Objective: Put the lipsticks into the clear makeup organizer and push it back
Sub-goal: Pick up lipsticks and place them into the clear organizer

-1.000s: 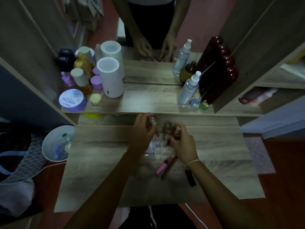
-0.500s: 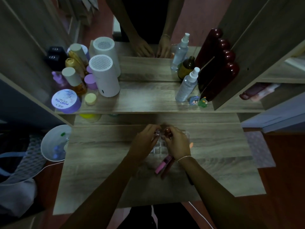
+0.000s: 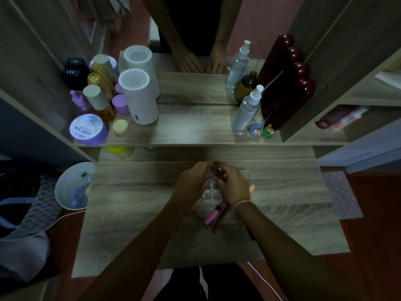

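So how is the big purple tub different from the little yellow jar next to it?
The purple tub is much bigger than the yellow jar. The tub's lid has writing on it, while the jar's lid is plain. The tub sits tilted at the shelf's front edge; the jar stands flat. Both are round with lids on.

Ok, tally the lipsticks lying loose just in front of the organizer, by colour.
Pink lipstick: 1
Dark red lipstick: 1
Total: 2 in view
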The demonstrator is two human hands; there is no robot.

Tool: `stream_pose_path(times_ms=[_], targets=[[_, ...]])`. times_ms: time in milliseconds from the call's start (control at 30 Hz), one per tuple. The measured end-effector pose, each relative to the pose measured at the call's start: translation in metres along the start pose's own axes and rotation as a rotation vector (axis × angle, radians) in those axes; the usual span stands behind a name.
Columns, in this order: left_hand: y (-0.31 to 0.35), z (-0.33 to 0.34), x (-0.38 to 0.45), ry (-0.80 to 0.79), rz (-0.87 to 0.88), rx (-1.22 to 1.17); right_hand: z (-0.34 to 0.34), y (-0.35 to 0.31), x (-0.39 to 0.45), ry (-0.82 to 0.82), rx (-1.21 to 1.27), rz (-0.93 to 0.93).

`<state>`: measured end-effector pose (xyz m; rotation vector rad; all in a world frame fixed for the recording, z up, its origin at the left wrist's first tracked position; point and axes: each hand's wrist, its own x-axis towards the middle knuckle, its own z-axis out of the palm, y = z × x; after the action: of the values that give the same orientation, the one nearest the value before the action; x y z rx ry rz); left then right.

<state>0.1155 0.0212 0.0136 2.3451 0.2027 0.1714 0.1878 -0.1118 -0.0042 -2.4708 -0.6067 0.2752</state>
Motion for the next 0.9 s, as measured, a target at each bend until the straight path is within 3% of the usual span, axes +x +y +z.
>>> stream_pose_path(times_ms=[500, 633, 900], targets=[[0.001, 0.004, -0.017, 0.124, -0.015, 0.08, -0.012, -0.003, -0.005, 0.019, 0.052, 0.017], [0.005, 0.003, -0.032, 0.162, 0.027, 0.095, -0.022, -0.004, -0.019, 0.101, 0.098, -0.026], [0.016, 0.02, -0.065, 0.089, 0.156, 0.071, -0.033, 0.012, -0.076, 0.101, 0.087, 0.041]])
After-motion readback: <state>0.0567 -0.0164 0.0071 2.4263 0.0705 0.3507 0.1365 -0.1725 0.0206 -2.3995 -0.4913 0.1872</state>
